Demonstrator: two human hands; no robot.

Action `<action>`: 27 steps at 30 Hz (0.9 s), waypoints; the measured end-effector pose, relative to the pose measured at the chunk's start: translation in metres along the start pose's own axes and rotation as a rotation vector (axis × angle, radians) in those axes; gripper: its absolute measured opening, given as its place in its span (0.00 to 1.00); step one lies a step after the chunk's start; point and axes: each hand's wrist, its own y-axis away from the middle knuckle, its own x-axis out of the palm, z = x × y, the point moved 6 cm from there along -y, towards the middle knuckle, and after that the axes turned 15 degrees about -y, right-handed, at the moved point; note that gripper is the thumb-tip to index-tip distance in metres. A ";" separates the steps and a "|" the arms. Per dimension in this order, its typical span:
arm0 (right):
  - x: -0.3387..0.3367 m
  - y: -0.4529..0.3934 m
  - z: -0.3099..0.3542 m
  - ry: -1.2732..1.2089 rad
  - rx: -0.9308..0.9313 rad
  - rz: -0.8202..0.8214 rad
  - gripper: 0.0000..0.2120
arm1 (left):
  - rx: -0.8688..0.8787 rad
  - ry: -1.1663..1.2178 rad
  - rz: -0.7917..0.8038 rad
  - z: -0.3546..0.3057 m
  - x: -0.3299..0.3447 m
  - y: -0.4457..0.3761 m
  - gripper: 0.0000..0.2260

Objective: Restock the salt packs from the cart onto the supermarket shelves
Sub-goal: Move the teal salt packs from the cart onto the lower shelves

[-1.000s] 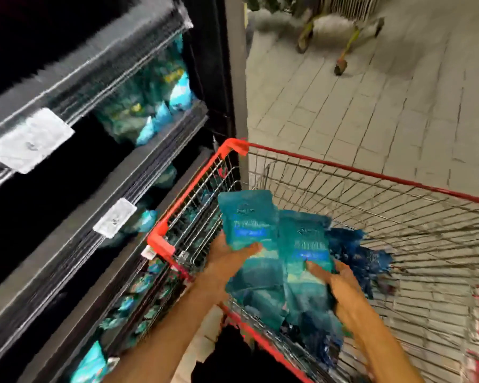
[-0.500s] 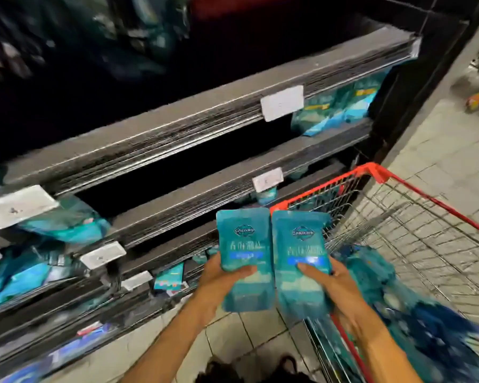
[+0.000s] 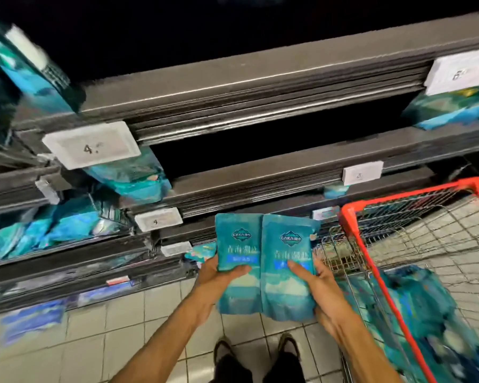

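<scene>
Two teal salt packs stand side by side in front of the dark shelves. My left hand (image 3: 217, 277) grips the left salt pack (image 3: 237, 244), thumb across its front. My right hand (image 3: 318, 288) grips the right salt pack (image 3: 285, 294) the same way. Both packs are upright, touching each other, just left of the red wire cart (image 3: 351, 233). More salt packs (image 3: 415, 308) lie in the cart at the lower right. The shelf edge (image 3: 260, 181) at mid height has a dark gap above it.
Teal packs (image 3: 133, 178) sit on the shelves at left, and others (image 3: 448, 111) at the upper right. White price tags (image 3: 91, 145) hang on the shelf edges. My shoes (image 3: 257, 352) stand on the pale tiled floor (image 3: 100, 335).
Both hands lifted the two packs out of the cart and carried them left to the shelves. My view swung from the cart to face the shelving.
</scene>
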 end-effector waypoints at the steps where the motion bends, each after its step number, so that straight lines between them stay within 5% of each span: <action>1: 0.001 -0.007 0.000 0.007 0.011 0.014 0.20 | -0.003 0.010 -0.003 0.002 0.001 -0.005 0.11; 15: 0.072 -0.119 0.000 0.155 0.012 0.266 0.22 | 0.082 0.206 -0.230 0.018 -0.075 -0.089 0.21; 18: 0.095 -0.144 -0.002 0.170 -0.020 0.253 0.15 | 0.095 0.222 -0.339 0.020 -0.108 -0.113 0.21; 23: 0.127 -0.186 -0.007 0.225 -0.109 0.164 0.07 | 0.140 0.267 -0.420 0.015 -0.142 -0.136 0.05; 27: 0.140 -0.210 -0.018 0.303 -0.157 0.199 0.04 | 0.150 0.202 -0.484 0.023 -0.163 -0.151 0.14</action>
